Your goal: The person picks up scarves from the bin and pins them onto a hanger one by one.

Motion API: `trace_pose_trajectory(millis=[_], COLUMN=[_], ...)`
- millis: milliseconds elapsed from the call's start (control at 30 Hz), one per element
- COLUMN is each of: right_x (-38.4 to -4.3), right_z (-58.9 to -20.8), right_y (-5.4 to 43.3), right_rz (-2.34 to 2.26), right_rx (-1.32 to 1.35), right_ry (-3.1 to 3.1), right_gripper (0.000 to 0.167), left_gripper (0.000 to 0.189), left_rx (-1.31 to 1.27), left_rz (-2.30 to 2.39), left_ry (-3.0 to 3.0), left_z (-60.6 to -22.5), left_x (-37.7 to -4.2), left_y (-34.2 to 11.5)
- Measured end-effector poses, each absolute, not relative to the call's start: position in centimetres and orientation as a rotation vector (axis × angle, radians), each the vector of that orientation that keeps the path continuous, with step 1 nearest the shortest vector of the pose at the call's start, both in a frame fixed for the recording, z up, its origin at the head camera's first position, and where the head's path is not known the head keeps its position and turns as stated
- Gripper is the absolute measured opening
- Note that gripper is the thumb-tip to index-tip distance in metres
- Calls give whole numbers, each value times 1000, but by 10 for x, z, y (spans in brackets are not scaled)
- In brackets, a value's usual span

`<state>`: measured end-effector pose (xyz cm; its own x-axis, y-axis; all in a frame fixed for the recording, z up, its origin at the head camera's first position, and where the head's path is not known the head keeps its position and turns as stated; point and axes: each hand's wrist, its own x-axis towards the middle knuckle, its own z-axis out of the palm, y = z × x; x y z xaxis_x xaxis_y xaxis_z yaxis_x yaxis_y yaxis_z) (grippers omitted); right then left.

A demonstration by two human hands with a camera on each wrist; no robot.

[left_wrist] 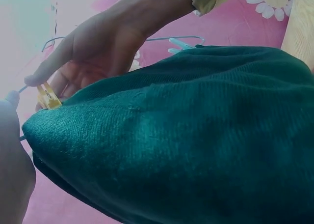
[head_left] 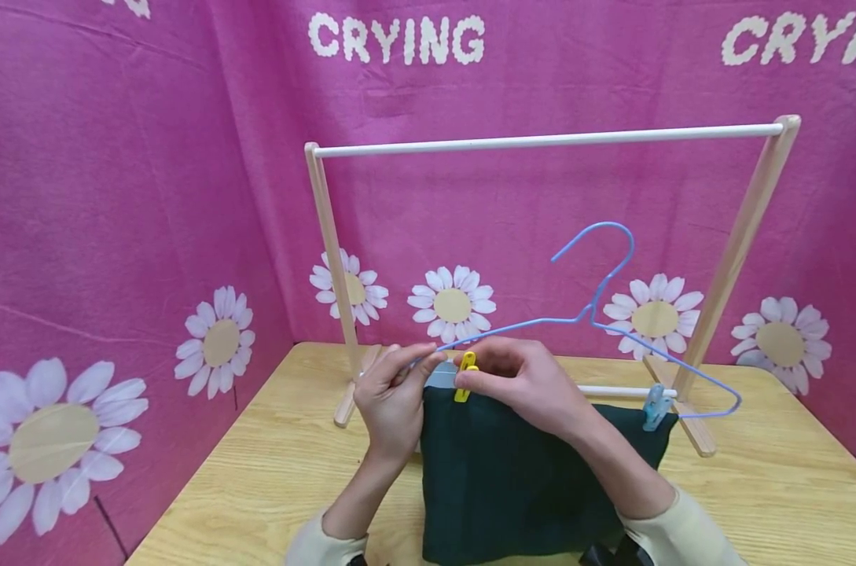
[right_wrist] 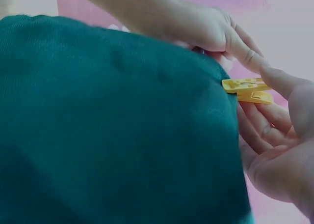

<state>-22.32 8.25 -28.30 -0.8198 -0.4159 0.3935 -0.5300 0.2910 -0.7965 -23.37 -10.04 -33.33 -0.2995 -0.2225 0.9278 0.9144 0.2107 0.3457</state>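
A dark green cloth (head_left: 527,479) hangs from the lower bar of a blue wire hanger (head_left: 611,271). My left hand (head_left: 394,401) grips the hanger's left end, beside the cloth's top corner. Between the thumb and fingers of my right hand (head_left: 534,385) is a yellow clothespin (head_left: 463,377), its tip on the cloth's top edge. The right wrist view shows this clothespin (right_wrist: 245,89) against the cloth's edge, the thumb on one arm. A light blue clothespin (head_left: 657,407) sits on the cloth's top right corner. The left fingertips are partly hidden.
Behind the hands stands a wooden rack with a white top rail (head_left: 541,141) and a lower white rod (head_left: 626,391). It rests on a wood-grain table (head_left: 258,464). A pink curtain (head_left: 152,157) with daisies hangs at the back and left.
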Motion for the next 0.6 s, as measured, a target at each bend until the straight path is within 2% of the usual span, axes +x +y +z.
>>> trace_pose_trajectory(millis=[200,433,600], right_x=[-222,-222,-220], right_z=[-282,-288,-292], right_y=[81,77,75], right_rz=[1535,1538,1510], right_rx=[867,949,921], right_ry=[-2410,-2458,-2432], right_gripper=[18,20,15], left_gripper=[21,20,20], left_rx=[-701,-678,-668], left_rz=[-1329,-1319,-1323], left_ry=[-1414,-1402,-1397], left_z=[-334,-335,-335], left_x=[-234,-235,-235], left_y=[-100,-101,-100])
